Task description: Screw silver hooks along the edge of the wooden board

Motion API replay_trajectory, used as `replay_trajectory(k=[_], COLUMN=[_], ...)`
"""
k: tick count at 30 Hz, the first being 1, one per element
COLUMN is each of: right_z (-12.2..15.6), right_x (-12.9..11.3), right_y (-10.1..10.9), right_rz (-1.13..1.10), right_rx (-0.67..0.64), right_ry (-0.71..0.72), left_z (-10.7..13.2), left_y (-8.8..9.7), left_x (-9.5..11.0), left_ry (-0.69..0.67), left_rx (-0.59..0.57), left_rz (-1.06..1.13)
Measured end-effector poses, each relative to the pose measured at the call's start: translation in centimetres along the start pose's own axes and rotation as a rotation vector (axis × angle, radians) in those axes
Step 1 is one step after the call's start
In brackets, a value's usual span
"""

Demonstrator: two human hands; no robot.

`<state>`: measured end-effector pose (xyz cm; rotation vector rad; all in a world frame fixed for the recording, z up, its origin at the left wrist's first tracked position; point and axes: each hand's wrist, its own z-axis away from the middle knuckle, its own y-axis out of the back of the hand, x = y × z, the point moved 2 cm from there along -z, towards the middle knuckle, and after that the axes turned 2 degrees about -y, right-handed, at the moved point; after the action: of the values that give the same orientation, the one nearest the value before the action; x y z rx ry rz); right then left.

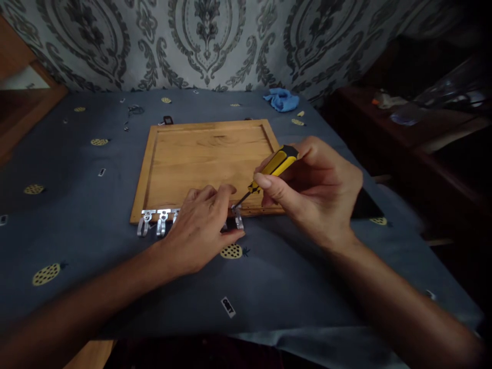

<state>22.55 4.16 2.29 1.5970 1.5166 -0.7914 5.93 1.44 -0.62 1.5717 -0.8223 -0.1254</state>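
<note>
My right hand [321, 189] grips a yellow and black screwdriver [277, 165]. Its shaft slants down to the left, and the tip meets a silver metal hook [239, 220] on the near edge of a framed wooden board [203, 164]. My left hand [202, 223] lies across that same edge, thumb and forefinger around the hook, steadying it. Further left along the edge sit more metal hooks, one at the corner [145, 223] and another beside it [163, 222]. My left hand partly covers others. Small dark holes show in the edge right of the screwdriver tip.
The board lies on a blue-grey cloth [96, 205] printed with pineapples. Behind it are a crumpled blue rag [282, 100], a dark buckle-like piece [168, 120] and small metal bits [134, 109]. A dark flat object [367, 205] lies right. Patterned fabric hangs behind; wooden furniture [49, 110] stands left.
</note>
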Motion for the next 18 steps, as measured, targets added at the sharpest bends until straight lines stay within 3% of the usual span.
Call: replay_trajectory(k=[6,12,15,18], right_z=[0.6,0.6,0.2,0.2], right_x=[0.1,-1.3,-1.1,-0.5], right_y=[-0.3,0.0,0.1,0.1], right_rz=[0.051,0.09,0.099,0.133], right_rx=[0.124,0.271,0.213,0.148], right_ry=[0.058,0.254,0.297,0.219], left_z=[0.0,0.0,0.0,0.0], left_y=[0.1,0.1,0.1,0.0], left_x=[0.0,0.0,-0.1,-0.1], left_ry=[0.008,0.029,0.029,0.024], left_rx=[-0.004,-0.011,-0.016,-0.015], left_rz=[-0.002,0.012,0.005,0.004])
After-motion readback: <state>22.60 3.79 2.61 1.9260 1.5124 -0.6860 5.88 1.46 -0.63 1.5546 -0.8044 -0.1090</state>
